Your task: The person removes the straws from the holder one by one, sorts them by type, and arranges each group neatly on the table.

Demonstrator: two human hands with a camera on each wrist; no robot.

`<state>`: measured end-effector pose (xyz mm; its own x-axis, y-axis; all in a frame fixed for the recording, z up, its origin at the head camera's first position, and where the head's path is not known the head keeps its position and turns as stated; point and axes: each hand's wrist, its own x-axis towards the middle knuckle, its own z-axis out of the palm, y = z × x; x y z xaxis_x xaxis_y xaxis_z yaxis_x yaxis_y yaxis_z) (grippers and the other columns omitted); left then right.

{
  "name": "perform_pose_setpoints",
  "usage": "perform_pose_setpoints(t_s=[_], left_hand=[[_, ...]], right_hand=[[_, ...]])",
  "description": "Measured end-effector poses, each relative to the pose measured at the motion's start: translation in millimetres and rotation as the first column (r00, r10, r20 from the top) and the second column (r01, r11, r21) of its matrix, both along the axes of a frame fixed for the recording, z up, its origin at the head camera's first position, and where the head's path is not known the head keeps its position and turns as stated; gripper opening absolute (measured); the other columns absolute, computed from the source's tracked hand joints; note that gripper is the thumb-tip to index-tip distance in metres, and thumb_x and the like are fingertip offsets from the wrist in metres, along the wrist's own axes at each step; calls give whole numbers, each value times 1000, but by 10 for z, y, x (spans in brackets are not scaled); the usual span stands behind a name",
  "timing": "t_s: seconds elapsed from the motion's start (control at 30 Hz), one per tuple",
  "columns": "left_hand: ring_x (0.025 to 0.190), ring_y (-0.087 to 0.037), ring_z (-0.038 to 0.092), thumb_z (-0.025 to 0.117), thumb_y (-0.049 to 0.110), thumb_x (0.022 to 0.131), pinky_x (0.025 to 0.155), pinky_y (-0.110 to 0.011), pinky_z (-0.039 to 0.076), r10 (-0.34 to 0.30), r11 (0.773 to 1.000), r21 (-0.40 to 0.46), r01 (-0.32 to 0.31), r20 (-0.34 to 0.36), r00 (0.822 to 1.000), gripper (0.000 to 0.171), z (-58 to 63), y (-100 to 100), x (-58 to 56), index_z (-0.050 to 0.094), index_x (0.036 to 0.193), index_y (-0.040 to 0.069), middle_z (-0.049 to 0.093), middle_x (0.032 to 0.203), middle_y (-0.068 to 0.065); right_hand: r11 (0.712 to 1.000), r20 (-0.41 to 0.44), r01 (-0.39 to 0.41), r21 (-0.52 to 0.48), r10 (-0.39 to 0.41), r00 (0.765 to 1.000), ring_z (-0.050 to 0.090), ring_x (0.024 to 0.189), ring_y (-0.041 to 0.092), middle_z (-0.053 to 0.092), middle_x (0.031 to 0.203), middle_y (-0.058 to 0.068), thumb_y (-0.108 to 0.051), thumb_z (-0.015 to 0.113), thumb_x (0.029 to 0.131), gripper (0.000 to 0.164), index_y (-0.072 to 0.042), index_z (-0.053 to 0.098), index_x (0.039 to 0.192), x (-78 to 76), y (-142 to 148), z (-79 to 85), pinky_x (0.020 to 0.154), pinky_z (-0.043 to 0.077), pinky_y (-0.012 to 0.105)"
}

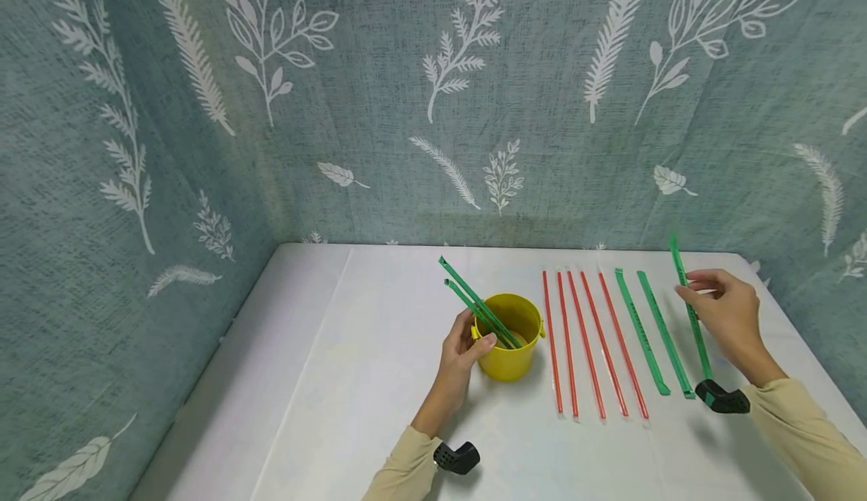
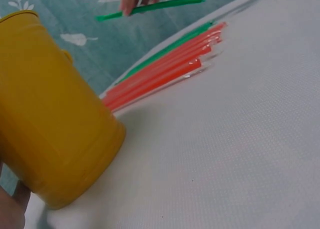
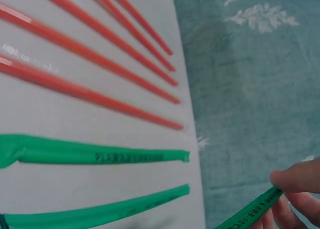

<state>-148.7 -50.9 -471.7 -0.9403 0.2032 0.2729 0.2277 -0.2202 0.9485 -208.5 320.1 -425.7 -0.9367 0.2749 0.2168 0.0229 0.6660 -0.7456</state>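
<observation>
My left hand (image 1: 457,362) holds a small yellow bucket (image 1: 508,365) by its left side, thumb over the rim. Two green-wrapped straws (image 1: 467,288) lean in the bucket, their upper ends sticking out to the far left. Over the right part of the table, my right hand (image 1: 728,309) pinches another green-wrapped straw (image 1: 695,328) between thumb and fingers; dark print shows on its wrapper in the right wrist view. Two more green-wrapped straws (image 3: 100,151) lie left of that hand. Several red straws (image 1: 588,335) in clear wrappers lie in a row between them and the bucket.
The white table (image 1: 352,411) reaches back to a teal curtain (image 1: 379,110) with white leaf prints, which also hangs along the left side. A black wrist camera (image 1: 457,457) sits on the left wrist and another (image 1: 722,397) on the right.
</observation>
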Motion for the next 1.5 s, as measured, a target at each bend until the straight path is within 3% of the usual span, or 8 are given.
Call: perform_pose_setpoints(t_s=[0.17,0.23,0.3,0.53,0.73,1.0,1.2,1.5], left_hand=[[116,-28,37,50,14,86,96,-28,32,11,1000,3,-11,2,1000,52,29,-3,3,30,134,9,38,130,-18],[116,-27,37,50,15,87,96,-28,32,12,1000,-1,-12,1,1000,52,38,-8,3,30,134,9,38,130,-18],[115,-26,38,50,15,87,96,-29,32,14,1000,-5,-14,0,1000,51,43,-13,1,30,134,9,38,130,-17],[112,-25,41,52,13,86,94,-28,34,35,999,19,-35,-2,999,50,-83,-21,-39,35,132,14,42,128,-14],[116,-25,37,49,14,87,96,-27,32,4,1000,-18,-4,-11,1000,51,31,-35,16,29,134,10,38,131,-16],[115,-27,39,49,13,87,94,-28,34,-3,1000,-15,3,2,1000,51,12,-28,19,30,134,10,37,131,-18],[115,-25,39,49,13,88,95,-29,34,-13,1000,-5,13,0,1000,50,-9,-20,10,30,134,11,37,131,-18],[116,-24,38,49,17,87,96,-30,32,-10,1000,-13,10,-1,1000,51,2,-26,23,30,134,12,37,131,-16]], right_hand=[[1000,18,9,29,-10,1000,49,70,11,56,87,5,-44,61,77,45,-10,57,106,-301,337,-478,48,42,32],[997,8,17,69,-17,1000,49,71,12,56,88,4,-48,59,76,46,-13,58,106,-412,452,-668,49,41,28],[994,0,15,110,-15,1000,49,70,10,57,88,4,-51,57,76,48,-14,58,106,-457,495,-755,49,40,24],[995,88,-19,96,10,996,47,60,4,59,89,20,-24,59,82,35,3,58,104,-136,105,-243,46,40,22],[993,99,7,114,-19,995,50,67,17,59,87,21,-20,59,80,34,6,59,102,-205,119,-390,48,38,24],[987,102,28,156,-44,994,47,80,33,58,84,23,-16,59,80,31,9,58,99,-255,161,-566,60,30,35],[976,72,24,218,-40,997,48,75,33,59,78,21,-14,59,79,28,9,59,95,-289,178,-630,64,29,42],[976,102,81,202,-104,989,47,73,31,56,81,21,-17,56,81,29,8,58,97,-263,134,-595,56,29,34]])
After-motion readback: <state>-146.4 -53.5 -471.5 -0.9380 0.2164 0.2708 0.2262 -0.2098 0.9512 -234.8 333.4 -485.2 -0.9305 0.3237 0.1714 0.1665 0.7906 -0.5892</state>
